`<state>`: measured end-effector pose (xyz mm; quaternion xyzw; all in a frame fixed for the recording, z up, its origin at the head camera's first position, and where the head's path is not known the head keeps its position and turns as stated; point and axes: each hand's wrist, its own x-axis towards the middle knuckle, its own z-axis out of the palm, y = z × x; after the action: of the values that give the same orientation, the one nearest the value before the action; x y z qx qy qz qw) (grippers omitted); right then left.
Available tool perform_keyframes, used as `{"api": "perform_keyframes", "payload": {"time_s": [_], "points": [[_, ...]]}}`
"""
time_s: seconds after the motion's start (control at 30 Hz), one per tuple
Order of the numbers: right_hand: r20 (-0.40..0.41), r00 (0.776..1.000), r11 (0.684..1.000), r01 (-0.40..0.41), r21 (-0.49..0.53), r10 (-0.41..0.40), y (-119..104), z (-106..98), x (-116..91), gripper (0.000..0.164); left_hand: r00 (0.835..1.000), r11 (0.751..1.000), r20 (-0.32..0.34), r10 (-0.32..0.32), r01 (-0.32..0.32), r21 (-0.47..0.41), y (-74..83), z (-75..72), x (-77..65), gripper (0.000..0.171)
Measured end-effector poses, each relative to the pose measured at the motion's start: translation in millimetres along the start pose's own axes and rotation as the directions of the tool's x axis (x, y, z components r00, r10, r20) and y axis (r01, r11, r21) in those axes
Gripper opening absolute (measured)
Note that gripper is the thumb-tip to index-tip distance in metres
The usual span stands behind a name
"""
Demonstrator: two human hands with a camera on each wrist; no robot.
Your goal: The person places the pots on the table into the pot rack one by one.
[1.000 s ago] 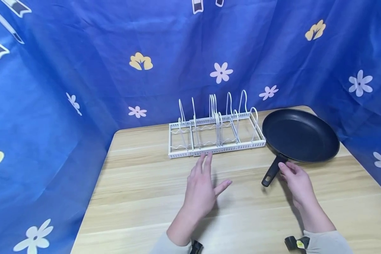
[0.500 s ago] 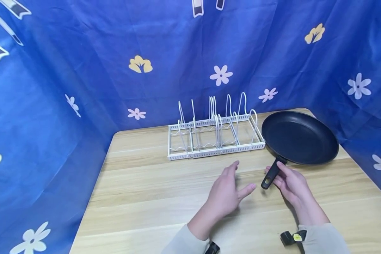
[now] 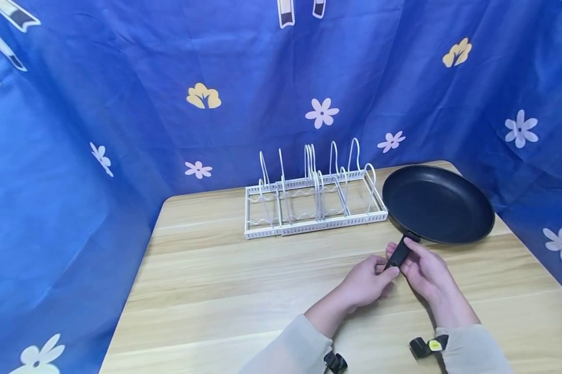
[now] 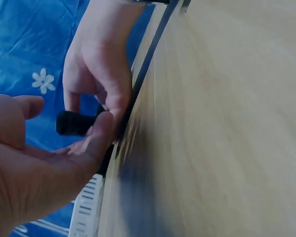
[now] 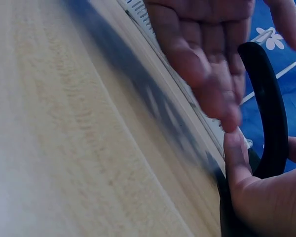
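Left hand point(image 3: 367, 282): now across at the handle point(image 3: 399, 254) tip, thumb and fingers parted around it, contact unclear | right hand point(image 3: 428, 270): grips handle near frying pan point(image 3: 439, 205) | pan: right of rack point(image 3: 315, 224), unshifted | meaning: both hands share one handle, pan outside rack

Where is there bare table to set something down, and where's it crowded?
The widest bare stretch of table lies in front of the rack, left of the left hand. Another lies in front of the pan, right of the right hand. Crowded: around the handle, between both hands, and between pan and rack.
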<state>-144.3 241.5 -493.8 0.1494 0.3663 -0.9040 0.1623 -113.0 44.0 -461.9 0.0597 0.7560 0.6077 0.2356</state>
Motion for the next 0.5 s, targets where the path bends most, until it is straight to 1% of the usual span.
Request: {"api": "perform_keyframes", "payload": {"time_s": [0.07,0.13,0.2,0.3,0.4,0.5], "points": [[0.034,0.999,1.0,-0.004,0.017,0.003,0,-2,1,0.024,1.0,0.998,0.022,0.006,-0.005,-0.055,0.8,3.7,4.2,0.033],[0.072,0.997,1.0,-0.004,0.02,0.003,0,-4,2,0.02,0.998,0.989,0.058,0.005,0.004,-0.151,0.8,5.9,9.3,0.025],[0.11,0.994,1.0,0.004,0.014,-0.005,-1,-7,2,0.016,0.995,0.968,0.097,0.0,0.024,-0.251,-0.7,6.5,15.8,0.024],[0.144,0.989,1.0,0.019,-0.004,-0.019,-1,-10,3,0.015,0.989,0.925,0.149,-0.01,0.066,-0.373,-3.8,5.2,26.7,0.029],[0.15,0.989,1.0,0.021,-0.003,-0.02,-3,-11,3,0.015,0.981,0.895,0.194,-0.016,0.101,-0.435,-6.4,4.5,36.8,0.033],[0.158,0.988,1.0,0.003,-0.013,-0.001,-4,-13,2,0.018,0.971,0.869,0.237,-0.021,0.136,-0.477,-7.5,5.4,44.2,0.032]]}}
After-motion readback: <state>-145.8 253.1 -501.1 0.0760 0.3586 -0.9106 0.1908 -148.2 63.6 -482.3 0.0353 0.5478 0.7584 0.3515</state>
